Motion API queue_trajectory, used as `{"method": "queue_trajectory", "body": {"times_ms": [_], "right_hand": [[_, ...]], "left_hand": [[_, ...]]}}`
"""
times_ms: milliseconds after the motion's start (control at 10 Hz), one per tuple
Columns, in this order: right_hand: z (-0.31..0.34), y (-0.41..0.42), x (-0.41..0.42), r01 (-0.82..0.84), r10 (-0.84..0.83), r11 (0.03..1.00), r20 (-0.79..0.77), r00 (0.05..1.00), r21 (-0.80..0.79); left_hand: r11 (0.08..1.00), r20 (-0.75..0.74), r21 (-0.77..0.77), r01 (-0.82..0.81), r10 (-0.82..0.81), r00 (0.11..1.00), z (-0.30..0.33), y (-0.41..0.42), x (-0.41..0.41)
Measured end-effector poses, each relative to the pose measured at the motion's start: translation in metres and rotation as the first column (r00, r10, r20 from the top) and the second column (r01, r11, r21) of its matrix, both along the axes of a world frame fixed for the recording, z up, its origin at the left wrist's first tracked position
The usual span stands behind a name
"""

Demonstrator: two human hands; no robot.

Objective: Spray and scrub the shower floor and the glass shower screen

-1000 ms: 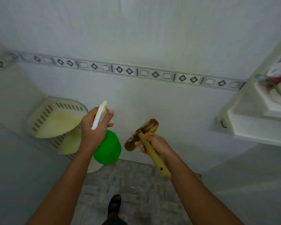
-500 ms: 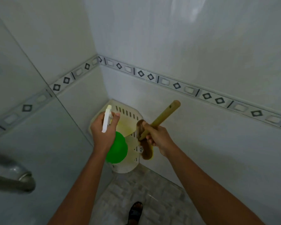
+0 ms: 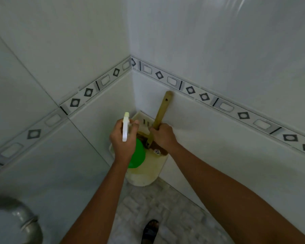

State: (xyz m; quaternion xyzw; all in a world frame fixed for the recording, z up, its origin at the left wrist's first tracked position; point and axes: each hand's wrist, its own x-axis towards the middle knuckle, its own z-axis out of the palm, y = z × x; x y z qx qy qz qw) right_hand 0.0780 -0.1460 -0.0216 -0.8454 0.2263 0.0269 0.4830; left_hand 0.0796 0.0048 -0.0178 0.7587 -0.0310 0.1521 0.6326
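Left hand (image 3: 123, 143) gripping green spray bottle (image 3: 136, 154), fingers clamped round neck; right hand (image 3: 163, 136) clamping wooden-handled scrub brush (image 3: 161, 111), head resting in corner shelf (image 3: 148, 169).

No readable text, label, brand or number anywhere; tile border (image 3: 190, 89) shows only diamond patterns.

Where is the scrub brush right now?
In the head view the scrub brush is just right of centre, held by the right hand. Its head sits in the corner shelf, beside the green spray bottle.
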Motion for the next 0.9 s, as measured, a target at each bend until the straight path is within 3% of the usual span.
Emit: {"method": "queue_trajectory", "body": {"times_ms": [600, 700, 800, 900], "right_hand": [[-0.019, 0.012, 0.019, -0.014, 0.014, 1.0, 0.052, 0.999, -0.008], [-0.013, 0.01, 0.009, -0.066, 0.067, 0.997, 0.016, 0.998, -0.041], [-0.011, 0.01, -0.005, -0.1, 0.099, 0.994, -0.024, 0.995, -0.041], [-0.004, 0.007, -0.021, -0.073, 0.074, 0.992, 0.0, 0.997, -0.106]], "left_hand": [[0.98, 0.112, 0.167, 0.108, -0.128, 0.985, -0.021, 0.0, 0.022], [0.961, 0.06, 0.229, 0.157, -0.175, 0.983, -0.02, 0.001, 0.016], [0.961, -0.106, 0.159, 0.225, -0.209, 0.972, -0.021, 0.009, 0.01], [0.978, -0.218, 0.133, 0.161, -0.13, 0.967, -0.015, 0.016, -0.009]]}}
